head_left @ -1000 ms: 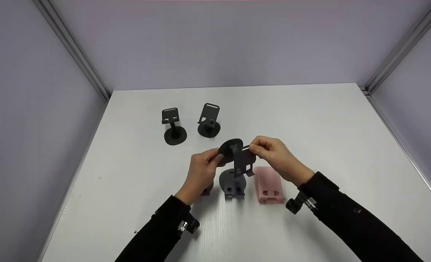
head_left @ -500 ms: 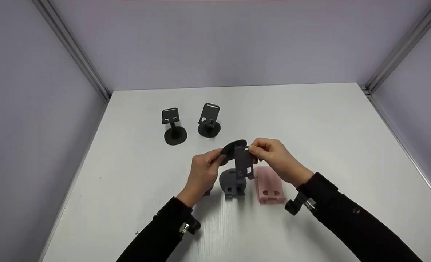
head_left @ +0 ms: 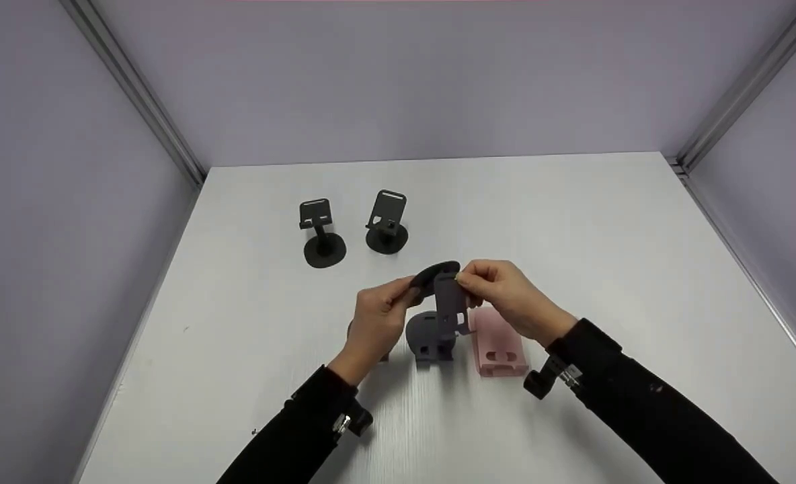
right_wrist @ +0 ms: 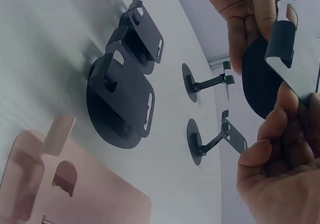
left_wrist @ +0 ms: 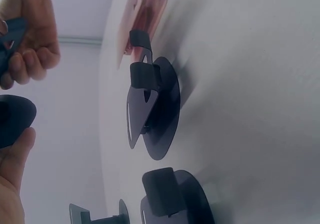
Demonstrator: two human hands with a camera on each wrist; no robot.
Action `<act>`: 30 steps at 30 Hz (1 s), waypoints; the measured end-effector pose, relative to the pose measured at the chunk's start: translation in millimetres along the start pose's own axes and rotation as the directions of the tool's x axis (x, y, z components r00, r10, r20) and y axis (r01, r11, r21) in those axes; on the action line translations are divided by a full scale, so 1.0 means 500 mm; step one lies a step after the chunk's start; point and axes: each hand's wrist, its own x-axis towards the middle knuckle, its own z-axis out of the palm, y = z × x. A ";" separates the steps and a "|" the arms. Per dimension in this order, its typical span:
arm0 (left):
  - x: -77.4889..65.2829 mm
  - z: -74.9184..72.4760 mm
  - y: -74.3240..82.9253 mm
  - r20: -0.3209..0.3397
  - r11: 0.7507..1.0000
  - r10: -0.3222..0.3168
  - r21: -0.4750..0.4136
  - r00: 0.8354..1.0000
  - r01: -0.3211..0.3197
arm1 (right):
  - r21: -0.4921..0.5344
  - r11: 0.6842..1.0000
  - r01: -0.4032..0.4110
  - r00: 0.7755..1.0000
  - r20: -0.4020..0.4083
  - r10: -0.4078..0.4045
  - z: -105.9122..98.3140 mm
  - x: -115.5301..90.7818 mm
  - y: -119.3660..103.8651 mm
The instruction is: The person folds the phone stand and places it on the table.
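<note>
Above the table, both hands hold a dark phone stand (head_left: 449,306) with a round base and a slotted plate. My left hand (head_left: 374,321) grips the edge of the base, thumb on its near face. My right hand (head_left: 513,296) pinches the plate near its upper end. In the right wrist view, the lip of the held phone stand (right_wrist: 281,42) faces the camera. Below it on the table lies a folded dark grey phone stand (head_left: 423,334). A folded pink phone stand (head_left: 499,341) lies beside that, under my right hand.
Two unfolded black phone stands, a left one (head_left: 324,249) and a right one (head_left: 386,222), stand farther back on the white table (head_left: 573,222). Another folded stand (left_wrist: 167,194) is mostly hidden beneath my left hand in the head view. Walls enclose the table's back and sides.
The held stand has turned: its base now shows more edge-on and its plate hangs more upright. Both hands have shifted slightly toward the person. The stands on the table stay put.
</note>
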 end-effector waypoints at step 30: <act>0.001 -0.007 0.003 0.197 0.856 -0.466 -0.146 0.862 0.496 | -0.099 0.988 -0.117 0.992 -0.053 0.112 0.016 0.013 -0.013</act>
